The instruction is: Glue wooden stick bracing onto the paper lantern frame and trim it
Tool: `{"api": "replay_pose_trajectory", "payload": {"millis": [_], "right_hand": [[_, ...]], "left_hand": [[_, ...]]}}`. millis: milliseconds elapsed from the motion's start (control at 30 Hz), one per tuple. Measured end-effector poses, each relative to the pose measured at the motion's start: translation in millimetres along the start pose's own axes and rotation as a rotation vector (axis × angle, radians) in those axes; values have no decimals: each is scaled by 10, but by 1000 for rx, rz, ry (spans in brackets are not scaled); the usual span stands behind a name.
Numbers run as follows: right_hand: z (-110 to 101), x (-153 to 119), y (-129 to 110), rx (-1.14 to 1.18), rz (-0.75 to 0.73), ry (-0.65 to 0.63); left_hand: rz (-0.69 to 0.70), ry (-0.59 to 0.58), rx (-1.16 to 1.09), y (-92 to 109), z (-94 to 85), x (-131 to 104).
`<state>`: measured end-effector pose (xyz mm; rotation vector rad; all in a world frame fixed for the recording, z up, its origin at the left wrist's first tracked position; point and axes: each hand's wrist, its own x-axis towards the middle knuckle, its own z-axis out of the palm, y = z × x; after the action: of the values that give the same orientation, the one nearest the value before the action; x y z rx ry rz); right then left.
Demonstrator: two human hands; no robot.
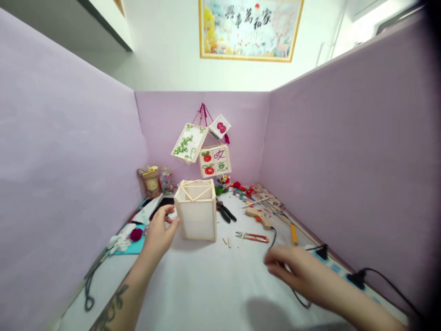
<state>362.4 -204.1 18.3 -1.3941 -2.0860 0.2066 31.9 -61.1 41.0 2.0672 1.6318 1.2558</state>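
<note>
A white box-shaped lantern with a pale wooden stick frame [198, 220] stands upright on the white table [206, 285]. My left hand [161, 230] is just left of it, thumb and fingers apart with nothing between them; whether a fingertip touches the frame is unclear. Over the table at the right, my right hand [287, 266] is blurred, its fingers curled, and what they hold, if anything, cannot be made out. Red-handled snips [257, 237] and small stick pieces [227, 242] lie between the lantern and my right hand.
Black-handled pliers [226, 212] lie behind the lantern. A wooden-handled tool [259, 218] with a black cord, a yellow cutter [294, 234] and a power strip [336, 266] line the right side. Yarn [136, 234] sits at left. Decorated lanterns [190, 142] hang at the back.
</note>
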Motion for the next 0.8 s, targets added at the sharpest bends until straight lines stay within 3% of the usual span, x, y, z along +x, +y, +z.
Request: {"api": "replay_pose_trajectory", "payload": {"millis": [33,133,233,400,800], "right_hand": [[72,251,-3,1,57,-87],[388,888,-11,24,223,-84],[727,1219,28,82,281,-61],[1007,1368,123,193,251,-18],[1112,1418,129,220,200,55]], "left_hand": [[-17,-45,34,-109,58,41],[-66,-197,84,-336,204,109],[-65,-303,109,-442,281,153],[-32,-346,164,-452,312,199],[-21,-314,322,-292,277,110]]}}
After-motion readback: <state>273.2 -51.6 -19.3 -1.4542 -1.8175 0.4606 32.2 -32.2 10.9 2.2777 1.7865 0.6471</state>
